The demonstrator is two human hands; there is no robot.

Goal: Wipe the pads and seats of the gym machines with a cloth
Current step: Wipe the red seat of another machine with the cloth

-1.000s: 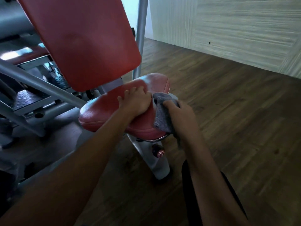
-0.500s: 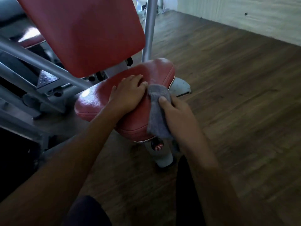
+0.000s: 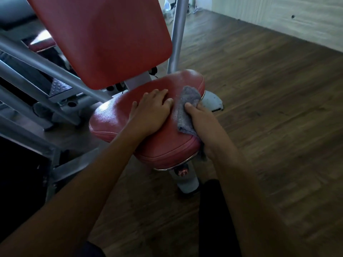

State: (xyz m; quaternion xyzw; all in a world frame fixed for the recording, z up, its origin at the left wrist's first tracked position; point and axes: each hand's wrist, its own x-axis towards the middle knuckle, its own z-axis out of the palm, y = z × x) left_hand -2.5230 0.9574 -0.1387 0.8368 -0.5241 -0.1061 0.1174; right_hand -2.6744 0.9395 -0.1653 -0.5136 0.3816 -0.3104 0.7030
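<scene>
Wide open wooden floor (image 3: 269, 117) lies to the right of the red seat (image 3: 118, 117), all the way back to the pale wall (image 3: 278, 19). The left side is tight: grey frame bars (image 3: 37, 71) crowd in beside the seat, the red back pad (image 3: 104, 38) hangs over its far edge, and a grey upright post (image 3: 178, 34) stands just behind.

The left hand (image 3: 151, 113) lies flat on the seat top, palm down, fingers straight, holding nothing. The right hand (image 3: 203, 125) sits at the seat's right edge with the thumb pressed on top and the other fingers out of sight over the side. Its grip is clamped on the grey cloth (image 3: 186, 108).

The cloth spreads from under that thumb toward the seat's far right corner. It lies against the upholstery, just beside the left fingertips. A scrap of it hangs below the hand, off the near right edge.
</scene>
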